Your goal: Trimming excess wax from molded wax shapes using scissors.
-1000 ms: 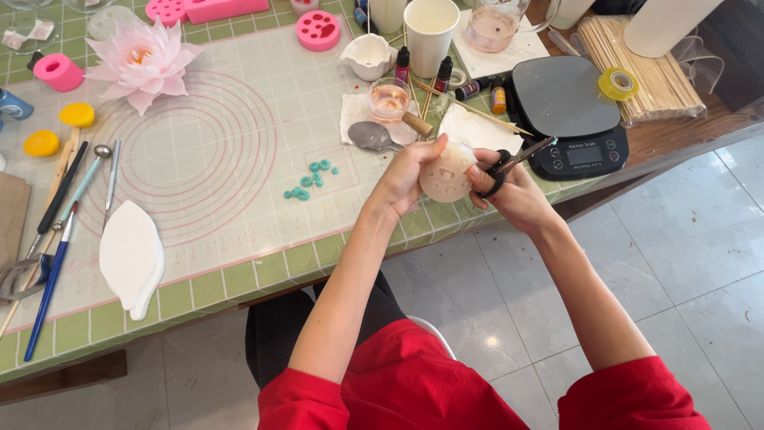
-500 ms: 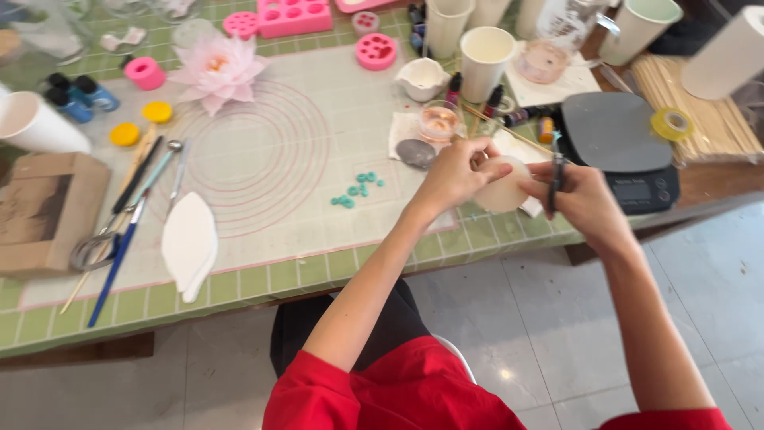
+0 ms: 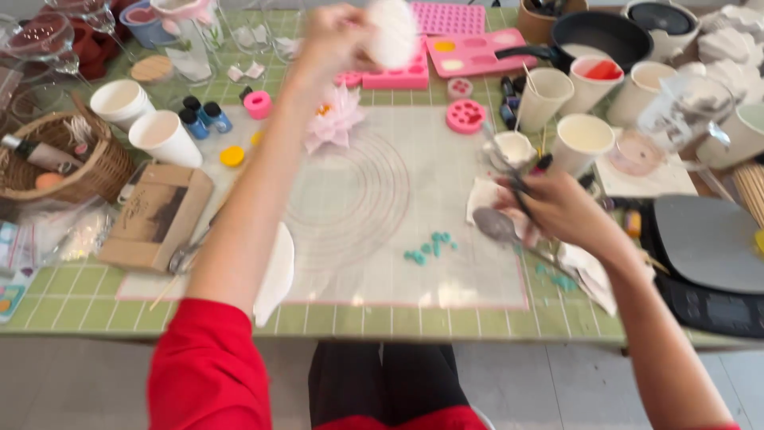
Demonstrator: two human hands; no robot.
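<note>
Lump [image 3: 391,30] looked light, soft (blurred) | left hand [image 3: 338,36] pinched its edge | right hand [image 3: 557,209] gripped a thin tool; I judged.

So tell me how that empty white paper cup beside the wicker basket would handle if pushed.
The white paper cup looks empty and thin-walled, so probably light. Standing tall on a narrow base, it would likely tip rather than slide, then roll in a curve. Squeezed, it may crumple.

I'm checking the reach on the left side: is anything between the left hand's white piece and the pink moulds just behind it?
Nothing visible does. The left hand holds the white piece raised in the air, directly in front of the pink moulds; no cup or bottle stands between them. The picture is blurred there, so small things could be missed.
</note>
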